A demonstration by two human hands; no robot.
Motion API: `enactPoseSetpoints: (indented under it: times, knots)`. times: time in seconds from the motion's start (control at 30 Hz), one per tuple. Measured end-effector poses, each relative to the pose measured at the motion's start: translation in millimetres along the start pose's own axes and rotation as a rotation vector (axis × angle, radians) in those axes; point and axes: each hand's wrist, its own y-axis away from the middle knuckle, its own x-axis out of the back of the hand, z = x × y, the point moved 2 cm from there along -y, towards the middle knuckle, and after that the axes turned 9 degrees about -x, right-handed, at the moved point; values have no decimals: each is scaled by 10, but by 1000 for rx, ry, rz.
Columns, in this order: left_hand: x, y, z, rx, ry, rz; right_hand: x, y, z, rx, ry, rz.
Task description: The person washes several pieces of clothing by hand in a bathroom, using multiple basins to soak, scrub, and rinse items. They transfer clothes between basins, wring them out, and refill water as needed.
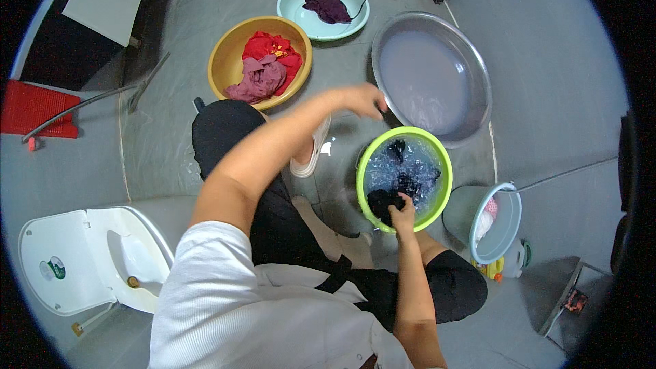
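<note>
My right hand (405, 211) grips a bunched black cloth (384, 205) at the near side of a lime-green bucket (363, 177). Bluish, bubbly water (382, 171) fills much of this bucket, and more dark fabric (409, 184) shows in it. My left hand (365, 101) is blurred beside the near left rim of a large metal basin (486, 87). Whether it touches that rim or holds anything is unclear. Cloudy greyish water (423, 77) lies in the basin.
A yellow-brown basin (219, 64) holds red cloth (287, 59) and mauve cloth (261, 79). Behind it, a pale turquoise basin (292, 10) contains dark purple cloth (330, 8). A tilted light-blue bucket (505, 241) and bottles (512, 261) stand right; a toilet (97, 236) is left.
</note>
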Motion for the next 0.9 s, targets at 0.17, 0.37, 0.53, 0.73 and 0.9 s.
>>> enactPoseSetpoints:
  times: [0.17, 0.37, 0.53, 0.73, 0.9]
  knots:
    - [1137, 410, -442, 200, -387, 105, -205, 571, -1045, 129, 330, 65]
    - [1268, 945, -1969, 774, -522, 194, -555, 423, -1445, 219, 629, 121]
    - [966, 981, -1968, 1194, -438, 116, -600, 314, -1379, 299, 519, 156]
    - [907, 944, -2755, 1047, -677, 42, -611, 269, -1257, 297, 472, 118]
    - [634, 1095, -3426, 875, -706, 103, -636, 262, -1287, 363, 448, 163]
